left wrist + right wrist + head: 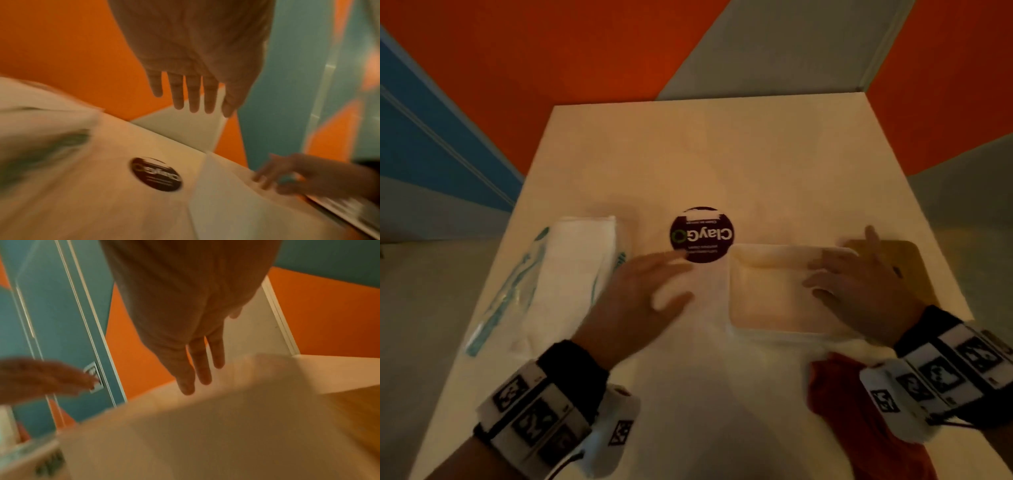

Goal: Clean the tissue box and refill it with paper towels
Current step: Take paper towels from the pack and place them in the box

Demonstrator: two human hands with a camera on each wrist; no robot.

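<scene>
A white tissue box [767, 294] lies open and empty at the table's right of centre. My right hand [839, 263] is spread over its right side with straight fingers and holds nothing; blur hides whether it touches. A wooden lid [907, 263] lies flat behind that hand. A wrapped pack of paper towels [571, 270] with teal print lies at the left. My left hand [671, 274] hovers open between pack and box. The wrist views show the left hand [195, 97] and the right hand [197, 369] with straight fingers above the box [205, 434].
A round dark sticker [701, 234] is stuck on the white table [722, 154] just beyond my left fingers. A red cloth [835, 387] lies near the front edge under my right wrist. Orange and blue walls surround the table.
</scene>
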